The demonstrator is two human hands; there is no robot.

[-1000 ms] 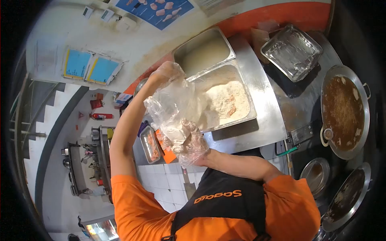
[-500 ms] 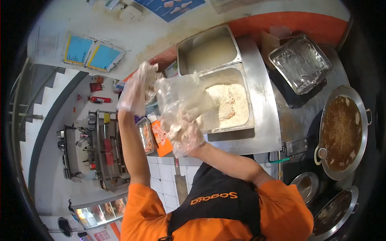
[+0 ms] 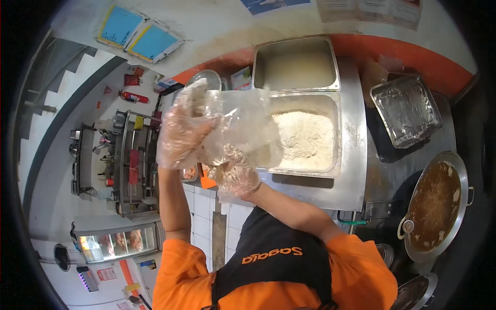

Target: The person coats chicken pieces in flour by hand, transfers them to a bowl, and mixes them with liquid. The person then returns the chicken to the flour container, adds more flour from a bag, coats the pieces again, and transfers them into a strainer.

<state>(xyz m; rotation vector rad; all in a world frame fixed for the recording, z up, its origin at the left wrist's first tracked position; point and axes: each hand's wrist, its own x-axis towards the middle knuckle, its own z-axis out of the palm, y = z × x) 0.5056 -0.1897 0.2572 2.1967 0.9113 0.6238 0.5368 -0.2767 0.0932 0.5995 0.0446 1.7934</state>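
Note:
My left hand (image 3: 183, 132), in a clear plastic glove with floury fingertips, is closed on the left edge of a clear plastic bag (image 3: 245, 116). The bag spreads to the right, partly over the steel pan of flour (image 3: 338, 134). Lower down, my gloved right hand (image 3: 236, 178) grips the bag's lower edge, its fingers caked with flour. White flour (image 3: 305, 142) fills much of the pan. Behind it stands a steel pan of pale liquid (image 3: 297, 64).
A foil-like metal tray (image 3: 407, 111) lies at the back right. A wide pan of brown oil (image 3: 435, 206) with floating bits is at the right. Beyond my left hand are a round clear lid (image 3: 205, 80) and an orange board (image 3: 207, 180). Shelves (image 3: 135, 165) stand farther left.
My left hand moved away from the bag's top, then came back to its left edge. The view has shifted left, and the orange bits seen in the flour no longer show.

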